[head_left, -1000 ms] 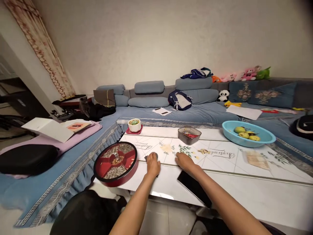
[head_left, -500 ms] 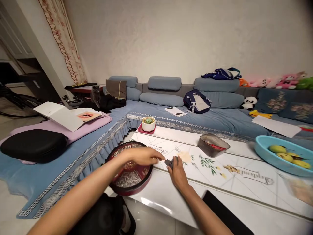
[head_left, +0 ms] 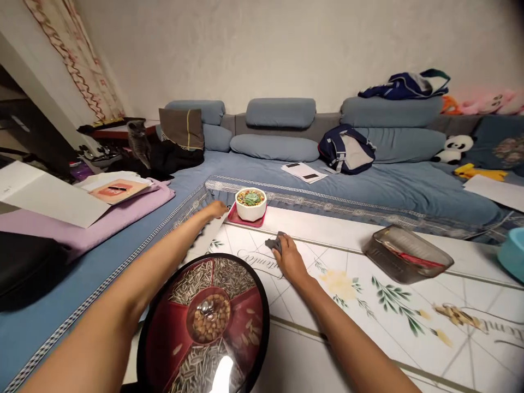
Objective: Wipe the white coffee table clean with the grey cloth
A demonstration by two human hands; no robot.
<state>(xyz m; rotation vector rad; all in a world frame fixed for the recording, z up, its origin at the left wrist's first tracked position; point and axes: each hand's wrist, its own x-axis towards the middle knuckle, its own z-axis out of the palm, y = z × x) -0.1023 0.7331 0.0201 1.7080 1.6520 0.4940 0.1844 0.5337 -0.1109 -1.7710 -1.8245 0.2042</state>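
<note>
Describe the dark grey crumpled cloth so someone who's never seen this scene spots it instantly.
In front of the blue fabric sofa stands a white floral-printed table. Near its far-left corner, the right hand holds the dark grey crumpled cloth, right of the white round plant pot. Unlike that pale pot, it's dark and shapeless.

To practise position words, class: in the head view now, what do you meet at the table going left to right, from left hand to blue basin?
Left hand, plant pot, right hand, plastic basket, blue basin.
</note>
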